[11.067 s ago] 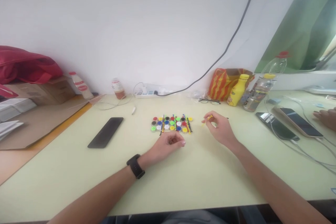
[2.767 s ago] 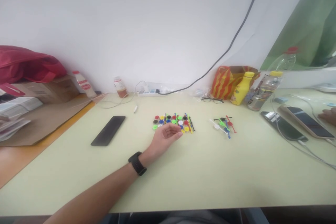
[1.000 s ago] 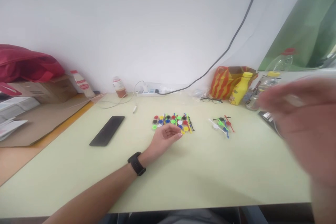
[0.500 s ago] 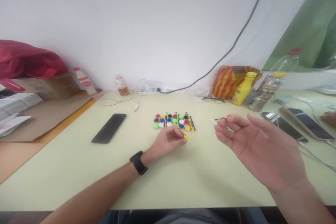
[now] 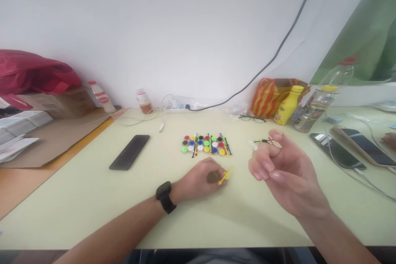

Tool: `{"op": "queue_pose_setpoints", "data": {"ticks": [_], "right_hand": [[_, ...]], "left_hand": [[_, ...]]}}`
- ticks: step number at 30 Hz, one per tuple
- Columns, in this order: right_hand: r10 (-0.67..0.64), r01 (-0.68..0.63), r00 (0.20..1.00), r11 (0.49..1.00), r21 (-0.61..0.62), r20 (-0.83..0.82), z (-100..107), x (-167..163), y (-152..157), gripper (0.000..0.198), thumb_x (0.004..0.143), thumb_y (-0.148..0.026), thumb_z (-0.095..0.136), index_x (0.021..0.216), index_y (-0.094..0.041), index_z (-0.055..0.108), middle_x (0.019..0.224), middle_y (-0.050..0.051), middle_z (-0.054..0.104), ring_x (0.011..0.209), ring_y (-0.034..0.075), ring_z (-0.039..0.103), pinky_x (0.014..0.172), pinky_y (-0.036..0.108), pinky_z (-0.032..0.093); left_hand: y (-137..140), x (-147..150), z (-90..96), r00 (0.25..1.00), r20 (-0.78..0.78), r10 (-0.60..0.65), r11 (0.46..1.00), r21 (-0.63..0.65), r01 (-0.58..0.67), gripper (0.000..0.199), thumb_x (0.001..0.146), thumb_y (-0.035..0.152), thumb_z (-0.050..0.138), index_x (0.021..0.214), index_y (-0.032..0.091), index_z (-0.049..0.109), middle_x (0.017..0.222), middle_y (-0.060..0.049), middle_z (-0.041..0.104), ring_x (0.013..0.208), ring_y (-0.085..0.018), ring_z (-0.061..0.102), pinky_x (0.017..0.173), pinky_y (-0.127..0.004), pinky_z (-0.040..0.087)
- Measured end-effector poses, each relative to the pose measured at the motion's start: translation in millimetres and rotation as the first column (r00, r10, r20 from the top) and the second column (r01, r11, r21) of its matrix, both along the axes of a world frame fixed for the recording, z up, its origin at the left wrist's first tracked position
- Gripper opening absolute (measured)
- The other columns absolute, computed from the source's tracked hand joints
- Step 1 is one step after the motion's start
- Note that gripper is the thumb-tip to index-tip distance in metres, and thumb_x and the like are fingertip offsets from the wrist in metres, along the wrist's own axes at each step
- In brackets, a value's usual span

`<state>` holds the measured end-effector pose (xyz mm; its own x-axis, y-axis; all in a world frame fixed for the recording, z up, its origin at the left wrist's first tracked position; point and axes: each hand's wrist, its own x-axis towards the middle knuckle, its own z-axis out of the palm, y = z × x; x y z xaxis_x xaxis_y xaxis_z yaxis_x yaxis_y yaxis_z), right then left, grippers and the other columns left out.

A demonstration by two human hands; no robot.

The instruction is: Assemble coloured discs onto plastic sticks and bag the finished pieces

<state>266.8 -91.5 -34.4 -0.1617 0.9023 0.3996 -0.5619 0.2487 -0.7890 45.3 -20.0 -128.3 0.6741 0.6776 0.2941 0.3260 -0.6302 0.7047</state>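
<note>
My left hand (image 5: 202, 179), with a black watch on the wrist, is closed just in front of the rows of pieces. Its fingertips pinch a yellow arrow-shaped spinner (image 5: 225, 176). A dark brownish round patch shows between thumb and finger; I cannot tell whether it is a part or a gap. To the right, my right hand (image 5: 278, 169) is raised above the table, one finger bent upward and the others curled in with their tips together. Anything inside them is hidden. Small round coloured discs (image 5: 200, 143) lie in rows, with several thin arrow pieces (image 5: 228, 147) on and beside them.
A black phone (image 5: 130, 152) lies left of the discs. Thin dark and red pieces (image 5: 262, 141) lie behind my right hand. Two phones (image 5: 366, 146) with cables are at the right. Glasses (image 5: 252, 119), a yellow bottle (image 5: 288, 105) and a striped bag (image 5: 262, 97) stand along the wall.
My left hand has moved toward me and a little right, and the yellow arrow now shows at its fingertips. My right hand, flat and open before, has curled its fingers and shifted slightly left.
</note>
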Motion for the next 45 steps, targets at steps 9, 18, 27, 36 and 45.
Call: {"op": "queue_pose_setpoints", "data": {"ticks": [9,18,27,36,45], "right_hand": [[-0.013,0.01,0.992,1.0,0.025,0.129,1.2,10.0,20.7,0.052,0.081,-0.023,0.086,0.107,-0.03,0.042,0.069,-0.007,0.062,0.058,0.016,0.061,0.058,0.031,0.051],[0.044,-0.047,0.984,0.999,0.01,0.172,-1.4,17.7,29.4,0.055,0.078,-0.025,0.089,0.109,-0.03,0.043,0.068,-0.007,0.063,0.057,0.016,0.063,0.057,0.031,0.053],[-0.066,0.038,0.967,0.992,0.117,0.245,-14.8,27.3,49.5,0.045,0.079,-0.026,0.085,0.106,-0.03,0.05,0.074,-0.005,0.062,0.075,0.019,0.062,0.079,0.037,0.054],[-0.202,-0.03,0.454,0.97,0.242,0.868,-47.3,37.5,71.9,0.014,0.091,-0.031,0.067,0.096,-0.023,0.058,0.08,0.0,0.06,0.073,0.017,0.054,0.072,0.032,0.045],[0.036,-0.233,0.019,0.972,-0.03,0.999,-54.0,46.2,68.8,0.007,0.078,-0.016,0.06,0.082,-0.022,0.059,0.073,-0.002,0.058,0.068,0.015,0.053,0.062,0.026,0.036]], "left_hand": [[-1.6,-2.1,4.7,0.986,-0.054,-0.158,0.987,0.033,0.159,0.024,0.091,0.031,0.075,0.114,0.027,0.078,0.14,-0.009,0.067,0.129,-0.029,0.055,0.112,-0.045,0.046],[-2.8,-3.3,11.6,0.969,-0.145,-0.199,0.978,0.039,0.207,0.033,0.092,0.035,0.074,0.125,0.03,0.075,0.144,-0.009,0.063,0.131,-0.032,0.053,0.117,-0.049,0.04],[-4.6,-5.4,10.3,0.97,-0.124,-0.21,0.975,0.045,0.216,0.045,0.09,0.038,0.076,0.134,0.032,0.068,0.142,-0.009,0.062,0.129,-0.032,0.053,0.115,-0.047,0.042],[-2.5,-4.1,6.0,0.989,-0.043,-0.144,0.987,0.059,0.146,0.016,0.092,0.032,0.072,0.106,0.023,0.075,0.11,-0.009,0.073,0.109,-0.026,0.063,0.1,-0.039,0.05],[0.2,-4.3,8.4,0.994,-0.029,-0.102,0.994,0.046,0.103,0.014,0.096,0.03,0.066,0.09,0.021,0.075,0.089,-0.007,0.076,0.086,-0.021,0.067,0.082,-0.033,0.052]]}}
